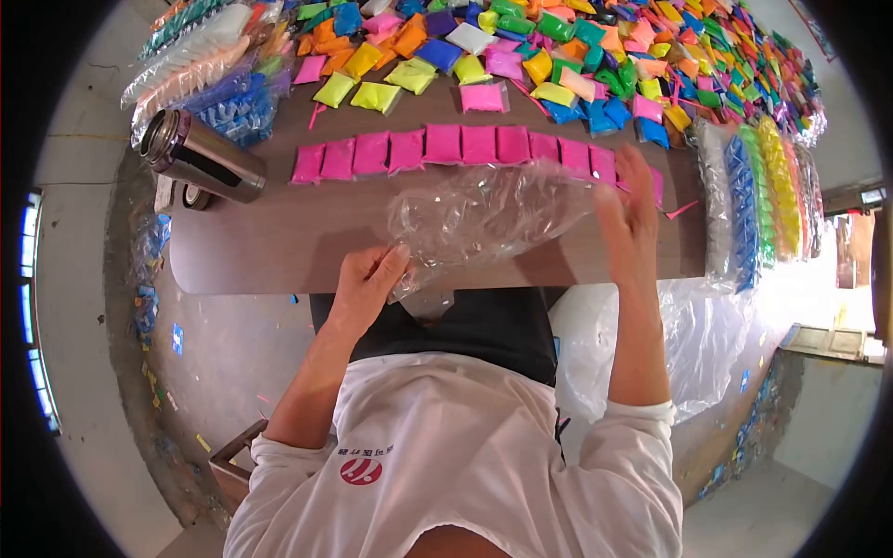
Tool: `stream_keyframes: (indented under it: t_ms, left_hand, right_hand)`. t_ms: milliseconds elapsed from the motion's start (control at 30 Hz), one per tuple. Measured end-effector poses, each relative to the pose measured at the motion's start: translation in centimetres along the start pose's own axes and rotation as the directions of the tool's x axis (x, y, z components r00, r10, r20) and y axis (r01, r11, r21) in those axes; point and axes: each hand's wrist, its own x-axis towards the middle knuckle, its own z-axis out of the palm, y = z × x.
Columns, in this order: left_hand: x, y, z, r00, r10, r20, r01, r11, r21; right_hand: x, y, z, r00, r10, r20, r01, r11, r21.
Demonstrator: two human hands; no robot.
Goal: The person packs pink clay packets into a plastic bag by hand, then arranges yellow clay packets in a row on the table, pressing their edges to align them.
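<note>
My left hand [367, 284] pinches the near left end of a clear plastic bag [488, 219] between thumb and fingers. The crinkled bag stretches over the table up to my right hand [633, 214]. That hand is raised with its fingers stretched out and thumb apart, touching or very near the bag's right end; exact contact is hard to see. Behind the bag runs a row of pink packets [406, 151] laid side by side in a slight curve. The right end of the row is partly covered by my right fingers.
A big heap of coloured packets [558, 56] covers the table's back. A steel flask [214, 158] lies tilted at the left, near a roll of tape [195, 196]. Strips of packets [744, 205] hang over the right edge. Clear plastic sheeting [688, 344] lies below the table.
</note>
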Motion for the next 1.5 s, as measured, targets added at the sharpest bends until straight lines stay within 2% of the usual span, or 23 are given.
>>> stream_keyframes:
  t_ms: [67, 167, 267, 367, 467, 567, 667, 700, 800, 900, 967, 1067, 1133, 1200, 1267, 1300, 1400, 1433, 1500]
  left_hand:
    - [-0.2, -0.6, 0.0, 1.000, 0.030, -0.009, -0.030, 0.999, 0.019]
    - [-0.5, -0.7, -0.4, 0.996, 0.065, -0.056, -0.062, 0.996, 0.059]
    - [-0.5, -0.9, -1.2, 0.991, 0.072, -0.111, -0.063, 0.995, 0.076]
    - [-0.6, -1.0, -1.5, 0.993, 0.041, -0.107, -0.036, 0.998, 0.056]
    - [-0.4, -0.9, -1.5, 0.993, 0.072, -0.096, -0.063, 0.994, 0.090]
    - [-0.2, -0.4, -1.3, 0.992, 0.068, -0.107, -0.062, 0.996, 0.059]
    - [0.4, -1.5, -1.2, 0.992, 0.112, -0.059, -0.114, 0.993, -0.029]
    - [0.6, -1.8, -1.2, 0.989, 0.143, -0.034, -0.145, 0.988, -0.062]
    - [0.3, -1.0, -1.7, 0.998, 0.037, -0.042, -0.033, 0.995, 0.090]
    - [-0.2, -0.1, -1.1, 0.993, -0.067, -0.098, 0.075, 0.993, 0.087]
    - [-0.1, -0.6, -0.8, 0.995, 0.013, -0.097, -0.004, 0.995, 0.098]
    - [0.1, -1.5, -0.5, 0.993, 0.076, -0.091, -0.068, 0.994, 0.090]
    - [0.0, -1.5, -0.5, 0.993, 0.081, -0.081, -0.074, 0.993, 0.088]
    - [-0.1, -1.2, -0.6, 0.995, 0.066, -0.069, -0.059, 0.993, 0.098]
    - [0.0, -2.2, -0.6, 0.996, 0.085, -0.038, -0.082, 0.994, 0.074]
    - [0.0, -2.5, -0.6, 0.995, 0.096, -0.019, -0.094, 0.994, 0.063]
    - [-0.1, -2.2, 0.1, 0.990, 0.140, -0.016, -0.138, 0.985, 0.100]
    - [-0.2, -2.1, 0.1, 0.991, 0.135, -0.016, -0.132, 0.981, 0.139]
    - [-0.4, -1.8, 0.1, 0.991, 0.130, -0.012, -0.124, 0.969, 0.212]
  right_hand:
    - [1.0, -1.0, 0.0, 0.995, 0.025, 0.094, 0.013, 0.924, -0.383]
    - [1.8, -0.1, -0.5, 0.892, 0.238, 0.384, -0.005, 0.855, -0.519]
    - [1.6, 0.4, -0.9, 0.814, 0.343, 0.469, -0.005, 0.811, -0.585]
    - [0.3, 2.1, -1.7, 0.852, 0.287, 0.438, -0.102, 0.912, -0.398]
    - [-1.1, 2.9, -2.8, 0.887, 0.332, 0.320, -0.300, 0.943, -0.145]
    - [-0.9, 3.4, -5.7, 0.699, 0.572, 0.429, -0.574, 0.807, -0.141]
    - [-1.8, 4.8, -6.8, 0.787, 0.554, 0.270, -0.571, 0.821, -0.019]
    - [-2.0, 4.7, -6.9, 0.803, 0.536, 0.262, -0.558, 0.830, 0.012]
    - [-2.3, 4.1, -6.8, 0.832, 0.492, 0.258, -0.526, 0.846, 0.083]
    - [-2.5, 3.5, -6.4, 0.844, 0.459, 0.278, -0.502, 0.858, 0.108]
    - [-2.5, 4.0, -6.1, 0.864, 0.421, 0.277, -0.466, 0.877, 0.121]
    - [-2.2, 3.6, -5.7, 0.854, 0.453, 0.256, -0.497, 0.856, 0.142]
    - [-2.4, 3.7, -5.2, 0.952, 0.302, 0.056, -0.302, 0.953, -0.003]
    - [-2.4, 2.3, -4.4, 0.988, 0.103, -0.111, -0.119, 0.981, -0.150]
    - [-3.0, -2.5, -4.1, 0.964, -0.108, -0.242, 0.036, 0.958, -0.285]
    - [-3.7, -3.7, -4.3, 0.960, -0.164, -0.226, 0.071, 0.927, -0.368]
    - [-4.4, -5.7, -3.5, 0.876, -0.381, -0.295, 0.280, 0.901, -0.332]
    - [-4.4, -5.5, -3.8, 0.921, -0.272, -0.279, 0.208, 0.948, -0.239]
    - [-3.3, -3.8, -4.8, 0.987, 0.109, -0.122, -0.098, 0.991, 0.090]
